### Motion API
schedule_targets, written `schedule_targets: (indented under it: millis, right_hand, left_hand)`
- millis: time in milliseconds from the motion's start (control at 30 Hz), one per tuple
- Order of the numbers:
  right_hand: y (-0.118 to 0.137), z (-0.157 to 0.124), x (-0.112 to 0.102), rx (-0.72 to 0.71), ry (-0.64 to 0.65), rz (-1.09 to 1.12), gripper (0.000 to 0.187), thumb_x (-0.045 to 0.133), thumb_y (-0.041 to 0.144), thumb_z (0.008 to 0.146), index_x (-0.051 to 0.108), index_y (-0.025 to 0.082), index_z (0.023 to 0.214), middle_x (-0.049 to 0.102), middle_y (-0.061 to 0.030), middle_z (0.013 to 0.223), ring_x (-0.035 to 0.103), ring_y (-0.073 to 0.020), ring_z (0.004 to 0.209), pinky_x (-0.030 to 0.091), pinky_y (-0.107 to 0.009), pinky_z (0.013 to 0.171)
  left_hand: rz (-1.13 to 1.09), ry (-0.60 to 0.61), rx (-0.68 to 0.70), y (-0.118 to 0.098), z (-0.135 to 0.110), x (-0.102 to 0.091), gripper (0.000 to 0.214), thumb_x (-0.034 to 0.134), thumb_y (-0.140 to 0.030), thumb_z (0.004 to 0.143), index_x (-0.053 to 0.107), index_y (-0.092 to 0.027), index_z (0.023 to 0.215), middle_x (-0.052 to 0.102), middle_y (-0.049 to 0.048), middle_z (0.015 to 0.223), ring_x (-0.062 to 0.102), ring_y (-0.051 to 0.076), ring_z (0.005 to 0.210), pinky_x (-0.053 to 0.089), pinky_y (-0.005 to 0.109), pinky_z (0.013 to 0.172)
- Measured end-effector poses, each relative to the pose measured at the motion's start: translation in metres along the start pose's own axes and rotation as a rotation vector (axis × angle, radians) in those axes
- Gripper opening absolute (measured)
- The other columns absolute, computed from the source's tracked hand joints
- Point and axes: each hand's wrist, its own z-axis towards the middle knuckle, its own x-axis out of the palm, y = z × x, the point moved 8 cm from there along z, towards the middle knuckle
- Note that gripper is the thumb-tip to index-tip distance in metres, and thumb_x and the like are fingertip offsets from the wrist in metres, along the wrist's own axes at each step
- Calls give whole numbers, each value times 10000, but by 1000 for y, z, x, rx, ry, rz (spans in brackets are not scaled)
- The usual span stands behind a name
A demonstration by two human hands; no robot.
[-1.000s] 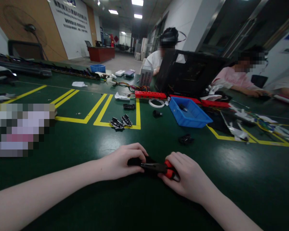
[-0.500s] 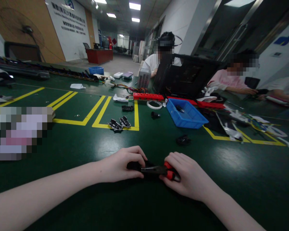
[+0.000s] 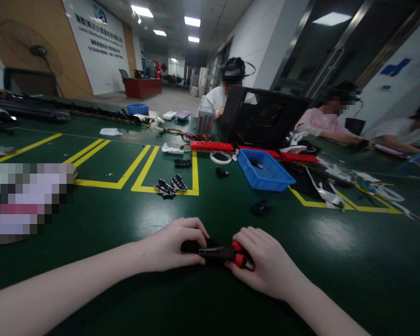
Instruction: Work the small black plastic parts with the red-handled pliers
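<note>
My left hand (image 3: 173, 245) rests on the green table (image 3: 133, 219) with its fingers curled round a small black part (image 3: 191, 245). Close to its right, my right hand (image 3: 266, 263) grips the red handles of a pair of pliers (image 3: 227, 254). The dark jaws of the pliers point left and meet the black part under my left fingers. Both hands lie near the table's front edge.
A blue bin (image 3: 264, 170) stands beyond my hands, with small black parts (image 3: 170, 185) on the yellow floor-style lines and another black part (image 3: 261, 207) nearer. Red power strips (image 3: 210, 145), a black case (image 3: 262, 119) and seated people lie further back. A blurred patch sits at left.
My hands have stayed together on the part and pliers. The camera tilted slightly, so everything on the table sits a little lower and further left in view.
</note>
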Motion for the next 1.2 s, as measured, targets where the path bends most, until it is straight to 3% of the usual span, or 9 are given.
schedule_targets:
  millis: [233, 500, 733, 867, 1000, 1200]
  right_hand:
    - [-8, 1, -7, -11, -81, 48, 297, 710, 355, 784, 619, 196, 1018, 667, -64, 974, 616, -218, 903, 491, -376, 817]
    - [-14, 2, -3, 40, -29, 81, 406, 724, 348, 784, 619, 208, 1151, 645, -92, 1120, 625, -236, 1007, 540, -400, 858]
    - [-33, -6, -9, 149, 99, 85, 782, 784, 465, 715, 490, 241, 1404, 553, -121, 1379, 516, -313, 1271, 439, -525, 1052]
    - [-41, -12, -20, 202, 89, 53, 691, 801, 397, 692, 579, 237, 1326, 606, -124, 1314, 589, -318, 1185, 488, -515, 1001]
    - [-38, -16, -26, 220, 89, 25, 720, 831, 364, 638, 601, 241, 1310, 626, -125, 1296, 614, -333, 1154, 515, -514, 972]
    - [-32, -19, -25, 243, 108, 6, 622, 733, 343, 758, 578, 205, 1344, 607, -152, 1320, 603, -325, 1185, 501, -504, 1008]
  left_hand:
    - [58, -38, -32, 1, 0, -3, 119, 732, -195, 831, 658, -180, 924, 629, 52, 1117, 597, 221, 1030, 451, 408, 923]
    - [43, -47, -70, 3, 0, -5, 103, 703, -205, 856, 645, -184, 938, 618, 54, 1155, 584, 226, 1060, 457, 410, 930]
    - [91, -108, -164, 8, 1, -9, 100, 707, -184, 835, 637, -197, 905, 611, 42, 1155, 545, 247, 1096, 418, 438, 961]
    - [76, -109, -176, 11, 2, -6, 104, 704, -170, 815, 626, -193, 881, 598, 47, 1150, 540, 248, 1092, 410, 427, 966]
    - [71, -128, -174, 11, 3, -3, 125, 697, -156, 799, 616, -199, 884, 577, 53, 1196, 522, 260, 1135, 401, 428, 986]
    - [76, -151, -157, 9, 3, -1, 132, 655, -114, 804, 601, -194, 894, 590, 44, 1146, 544, 236, 1090, 412, 401, 967]
